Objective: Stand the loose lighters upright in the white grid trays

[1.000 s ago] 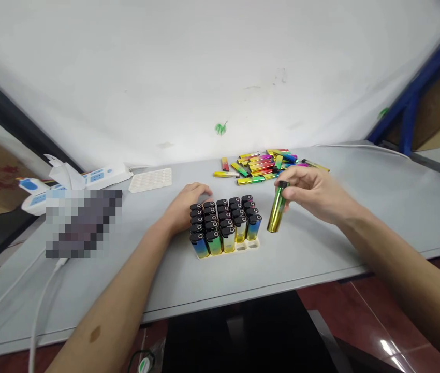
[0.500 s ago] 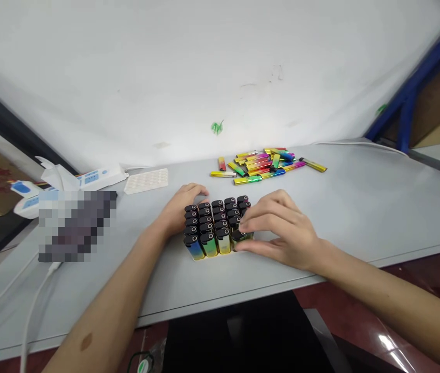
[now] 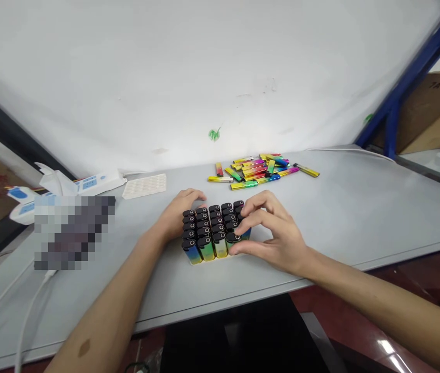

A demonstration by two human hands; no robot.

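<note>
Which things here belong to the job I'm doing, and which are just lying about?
Likely part of the job:
upright, shiny multicoloured lighters with black tops, right hand at their front row, left hand alongside
pale tray beneath them
loose metallic multicoloured lighters behind

Seemingly just lying about:
white-and-blue power strip
dark, pixelated object
flat, white dimpled sheet, untouched, though possibly related

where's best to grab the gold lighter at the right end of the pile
Probably mid-body, pinching the gold lighter across its narrow width from above and the right. It lies flat, its black cap pointing left beside the pile, while the long body sticks out to the right, away from the other lighters.
</note>
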